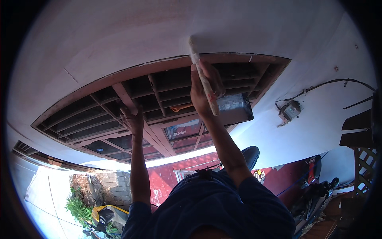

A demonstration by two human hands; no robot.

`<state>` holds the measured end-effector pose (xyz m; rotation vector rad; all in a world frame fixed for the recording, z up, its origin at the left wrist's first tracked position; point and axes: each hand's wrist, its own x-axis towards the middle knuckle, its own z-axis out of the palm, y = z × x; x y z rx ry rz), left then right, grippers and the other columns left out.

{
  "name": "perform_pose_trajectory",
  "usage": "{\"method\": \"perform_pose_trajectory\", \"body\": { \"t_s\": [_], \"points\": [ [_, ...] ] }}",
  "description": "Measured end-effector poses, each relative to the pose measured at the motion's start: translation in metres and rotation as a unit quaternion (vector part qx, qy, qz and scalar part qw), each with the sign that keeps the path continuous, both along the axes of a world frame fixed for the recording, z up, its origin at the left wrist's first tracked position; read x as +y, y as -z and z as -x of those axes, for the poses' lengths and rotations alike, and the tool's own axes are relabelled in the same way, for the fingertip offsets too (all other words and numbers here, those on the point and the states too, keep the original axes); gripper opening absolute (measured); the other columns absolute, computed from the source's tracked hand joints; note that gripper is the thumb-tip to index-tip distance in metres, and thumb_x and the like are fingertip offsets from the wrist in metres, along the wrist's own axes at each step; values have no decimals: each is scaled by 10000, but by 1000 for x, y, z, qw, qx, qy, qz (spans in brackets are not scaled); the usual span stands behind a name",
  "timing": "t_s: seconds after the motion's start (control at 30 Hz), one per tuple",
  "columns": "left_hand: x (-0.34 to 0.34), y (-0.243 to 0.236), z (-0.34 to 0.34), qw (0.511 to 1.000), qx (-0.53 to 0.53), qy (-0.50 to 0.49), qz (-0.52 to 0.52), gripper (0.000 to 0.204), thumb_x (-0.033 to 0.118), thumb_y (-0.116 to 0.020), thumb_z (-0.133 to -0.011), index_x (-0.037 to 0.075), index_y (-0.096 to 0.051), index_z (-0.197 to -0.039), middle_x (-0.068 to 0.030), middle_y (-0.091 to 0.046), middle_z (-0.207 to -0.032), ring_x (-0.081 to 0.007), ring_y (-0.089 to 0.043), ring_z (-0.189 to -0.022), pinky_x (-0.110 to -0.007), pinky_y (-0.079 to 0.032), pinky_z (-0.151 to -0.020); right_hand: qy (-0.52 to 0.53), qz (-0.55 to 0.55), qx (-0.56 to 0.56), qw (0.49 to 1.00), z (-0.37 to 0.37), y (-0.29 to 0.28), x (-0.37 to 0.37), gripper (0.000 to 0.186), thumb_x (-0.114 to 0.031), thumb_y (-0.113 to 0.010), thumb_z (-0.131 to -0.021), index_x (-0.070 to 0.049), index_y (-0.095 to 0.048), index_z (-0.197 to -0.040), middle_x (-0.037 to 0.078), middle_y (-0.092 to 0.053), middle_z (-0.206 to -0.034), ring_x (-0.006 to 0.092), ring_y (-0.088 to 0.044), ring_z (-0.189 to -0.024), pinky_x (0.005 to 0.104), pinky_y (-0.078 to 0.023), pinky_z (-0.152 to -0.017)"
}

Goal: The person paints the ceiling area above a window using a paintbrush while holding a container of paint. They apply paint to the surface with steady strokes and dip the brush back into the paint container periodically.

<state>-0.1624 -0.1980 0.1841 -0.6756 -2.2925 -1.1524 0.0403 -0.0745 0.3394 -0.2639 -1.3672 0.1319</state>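
My left hand (131, 119) grips a brown wooden bar of the window grille (117, 91). My right hand (205, 87) is wrapped around a long, pale, paint-stained tool (193, 51) with red marks on its lower part; the tool's upper end is at the white wall (143, 36) just above the window frame. A dark tray (234, 111) with pale smears sits at the grille just right of and behind my right hand. An orange-handled tool (179, 108) lies among the grille bars between my hands.
An electrical box (290, 110) with a black cable is fixed to the wall at right. Far below are a ladder (181, 175), red tiled floor (161, 181), motorbikes (312, 199), a yellow-and-black object (104, 217) and green plants (77, 207). A dark shoe (250, 155) shows below my right arm.
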Motion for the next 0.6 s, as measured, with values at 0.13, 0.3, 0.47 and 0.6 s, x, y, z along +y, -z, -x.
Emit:
{"method": "perform_pose_trajectory", "body": {
  "t_s": [0.13, 0.3, 0.47, 0.6],
  "points": [
    [-2, 5, 7, 1000, 17, -3, -1, 664, 381, -785, -653, 10, -446, -1087, -251, -560, -958, -442, -541, -936, -512, -420, -785, -159, -7, -3, 987, 31, -4, -36, 297, 23, -712, -752, -55, -640, -1029, 109, -657, -927, 218, -663, -777, 284, -558, -640],
    [-2, 2, 6, 1000, -6, 24, -5, 636, 360, -785, -673, 22, -440, -1086, -189, -540, -952, -395, -521, -947, -492, -398, -797, -191, -11, 29, 981, 26, -16, -12, 286, -6, -716, -769, -53, -641, -1042, 116, -657, -928, 204, -667, -798, 275, -561, -653],
    [-1, 5, 7, 1000, 2, 26, -4, 640, 358, -786, -674, 21, -436, -1090, -188, -536, -945, -391, -521, -941, -491, -396, -794, -101, 58, 37, 992, -42, -9, 43, 240, -29, -696, -812, 2, -626, -1040, 106, -640, -992, 172, -626, -908, 275, -518, -781],
    [-5, 1, 4, 999, -27, 12, 13, 654, 382, -779, -675, 20, -437, -1100, -193, -537, -954, -394, -521, -950, -496, -398, -803, -49, 116, 141, 982, -98, -8, 64, 282, -43, -671, -841, 34, -588, -1100, 124, -621, -1067, 199, -610, -969, 305, -508, -842]
  ]
}}
